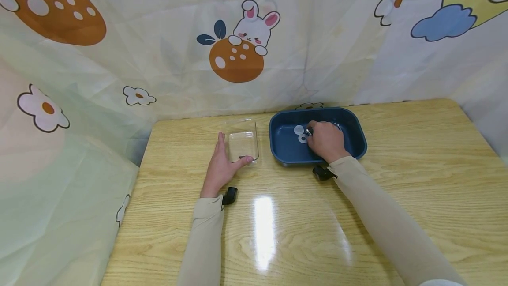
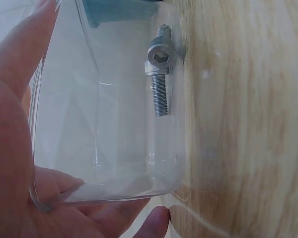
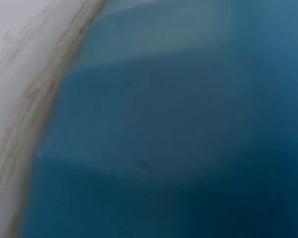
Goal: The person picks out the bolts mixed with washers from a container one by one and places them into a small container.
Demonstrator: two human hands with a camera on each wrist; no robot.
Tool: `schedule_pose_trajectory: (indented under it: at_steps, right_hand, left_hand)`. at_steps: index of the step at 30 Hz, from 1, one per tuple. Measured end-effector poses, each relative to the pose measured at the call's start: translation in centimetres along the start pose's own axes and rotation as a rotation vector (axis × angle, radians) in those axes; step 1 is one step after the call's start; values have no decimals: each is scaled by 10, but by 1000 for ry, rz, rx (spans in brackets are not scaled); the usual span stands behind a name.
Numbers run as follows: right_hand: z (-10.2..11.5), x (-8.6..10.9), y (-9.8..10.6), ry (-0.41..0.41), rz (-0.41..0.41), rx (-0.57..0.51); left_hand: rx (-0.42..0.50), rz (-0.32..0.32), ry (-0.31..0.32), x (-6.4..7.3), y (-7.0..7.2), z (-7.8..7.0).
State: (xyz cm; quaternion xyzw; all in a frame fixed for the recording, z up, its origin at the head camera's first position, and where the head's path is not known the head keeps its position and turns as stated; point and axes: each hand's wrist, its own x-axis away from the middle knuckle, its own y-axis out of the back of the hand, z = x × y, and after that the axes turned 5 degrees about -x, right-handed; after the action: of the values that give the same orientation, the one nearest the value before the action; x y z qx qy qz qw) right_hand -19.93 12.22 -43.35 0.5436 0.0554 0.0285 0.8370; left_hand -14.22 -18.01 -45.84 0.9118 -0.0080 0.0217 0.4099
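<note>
Blue tray (image 1: 282, 147): washers (image 1: 299, 129); right hand (image 1: 327, 141), fingers clamped on metal piece (image 1: 309, 131). Clear box (image 1: 240, 144): left hand (image 1: 222, 167) against it, fingers apart; two bolts (image 2: 160, 94) distinct only in left-wrist view.

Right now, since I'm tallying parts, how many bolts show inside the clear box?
2, inside the box: in the left wrist view, the upper bolt, socket showing, overlaps the lower bolt.

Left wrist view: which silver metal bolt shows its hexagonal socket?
The upper silver metal bolt: its head faces the camera; the lower silver metal bolt lies side-on.
</note>
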Motion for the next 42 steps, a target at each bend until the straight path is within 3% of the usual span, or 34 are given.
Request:
schedule_pose_trajectory:
  at_steps: [27, 42]
  right_hand:
    - [15, 14, 3, 169, -160, -53]
    - [27, 18, 0, 238, -202, -64]
  left_hand:
    - [2, -10, -8, 2, -1, 0]
    - [5, -2, 14, 1, 1, -2]
